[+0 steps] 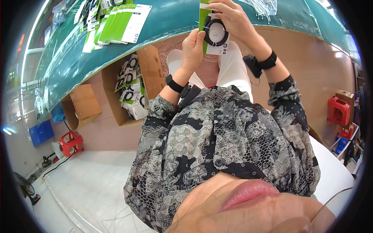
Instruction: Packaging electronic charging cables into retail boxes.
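A green and white packaging card (203, 17) with a coiled black cable (207, 38) on it is held up at the front edge of the green table. My left hand (193, 47) pinches the card's left edge between thumb and fingers. Over the upper part of the card, my right hand (233, 18) has its fingers bent at the top of the coil; what exactly they grip is hidden. White ties cross the coil at its top and bottom.
On the green table (167, 19) lies a fanned stack of green and white cards (120, 25) at the left. White ties (263, 7) lie at the right. Below the table, an open carton (120, 110) holds packed cables; a smaller carton (82, 105) and a red stool (71, 143) stand further left.
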Motion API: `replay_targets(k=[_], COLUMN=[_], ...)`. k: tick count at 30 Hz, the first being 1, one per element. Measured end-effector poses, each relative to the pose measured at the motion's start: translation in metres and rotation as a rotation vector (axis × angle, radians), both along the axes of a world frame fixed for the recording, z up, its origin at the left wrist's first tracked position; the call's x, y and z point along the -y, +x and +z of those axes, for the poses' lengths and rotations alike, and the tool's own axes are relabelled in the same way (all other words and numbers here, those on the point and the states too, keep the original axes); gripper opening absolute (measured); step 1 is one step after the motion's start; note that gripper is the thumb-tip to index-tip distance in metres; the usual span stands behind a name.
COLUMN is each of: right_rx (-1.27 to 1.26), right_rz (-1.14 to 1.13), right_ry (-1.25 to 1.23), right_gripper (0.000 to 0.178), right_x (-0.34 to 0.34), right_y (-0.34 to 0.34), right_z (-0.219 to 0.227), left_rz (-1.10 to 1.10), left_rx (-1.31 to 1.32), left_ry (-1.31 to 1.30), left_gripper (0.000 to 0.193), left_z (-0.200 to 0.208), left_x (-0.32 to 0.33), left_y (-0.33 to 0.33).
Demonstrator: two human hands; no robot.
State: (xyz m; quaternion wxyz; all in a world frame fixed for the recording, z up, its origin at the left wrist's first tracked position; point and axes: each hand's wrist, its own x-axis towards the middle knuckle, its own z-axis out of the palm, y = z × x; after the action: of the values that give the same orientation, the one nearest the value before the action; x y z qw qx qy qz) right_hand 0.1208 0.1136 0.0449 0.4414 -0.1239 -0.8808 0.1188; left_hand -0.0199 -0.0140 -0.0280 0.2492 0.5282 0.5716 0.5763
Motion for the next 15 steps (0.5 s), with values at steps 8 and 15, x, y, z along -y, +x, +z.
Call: replay_targets(k=[8,15], right_rx=[0.525,0.497], right_rz=[0.406,0.266], right_ry=[-0.011,-0.21], right_gripper=[0.007,0.012], right_x=[-0.012,-0.007], right_y=[0.016,0.002], right_z=[0.056,0.036], left_rz=[-0.365,-0.046], left_rx=[0.568,-0.145], left_ry=[-0.186,-0.053], left_gripper=[0.028,0.022], left_z=[-0.003,0.009], left_x=[0.005,-0.003], left_y=[-0.011,-0.005])
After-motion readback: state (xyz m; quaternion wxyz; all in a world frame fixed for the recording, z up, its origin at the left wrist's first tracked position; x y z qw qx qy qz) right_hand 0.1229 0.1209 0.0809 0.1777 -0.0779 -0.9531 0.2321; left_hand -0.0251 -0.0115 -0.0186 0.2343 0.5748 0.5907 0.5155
